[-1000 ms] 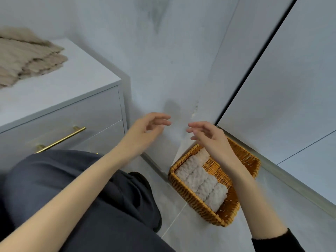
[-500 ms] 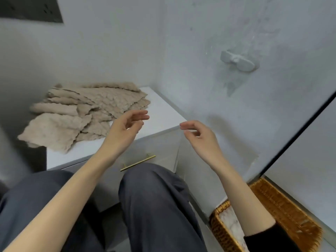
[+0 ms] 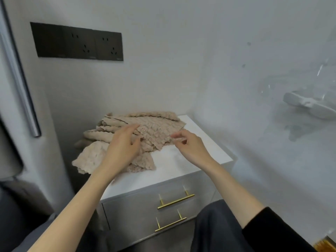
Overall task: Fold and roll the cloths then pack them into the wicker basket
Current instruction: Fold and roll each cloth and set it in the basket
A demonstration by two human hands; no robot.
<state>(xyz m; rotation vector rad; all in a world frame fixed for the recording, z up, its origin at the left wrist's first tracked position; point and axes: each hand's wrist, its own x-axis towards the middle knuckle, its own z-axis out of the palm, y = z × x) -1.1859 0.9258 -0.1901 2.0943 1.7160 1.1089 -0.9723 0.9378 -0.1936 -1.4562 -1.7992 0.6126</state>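
Note:
A loose pile of beige textured cloths [image 3: 154,128] lies on the white top of a small drawer cabinet [image 3: 181,166]. My left hand [image 3: 123,146] hovers over the front of the pile, fingers spread and slightly curled, holding nothing. My right hand [image 3: 189,144] is at the pile's right front edge, its fingertips close to the rim of the top cloth; whether they touch it is unclear. Only a sliver of the wicker basket [image 3: 325,245] shows at the bottom right corner.
The cabinet stands in a corner between two grey walls, with two brass drawer handles [image 3: 175,201] on its front. A black socket panel [image 3: 78,42] is on the back wall. A white wall fixture [image 3: 309,104] juts out at right. My dark-trousered knee [image 3: 218,230] is below.
The view has swung up and left from the basket on the floor to the cabinet. Both hands have moved forward from mid-air to the cloth pile.

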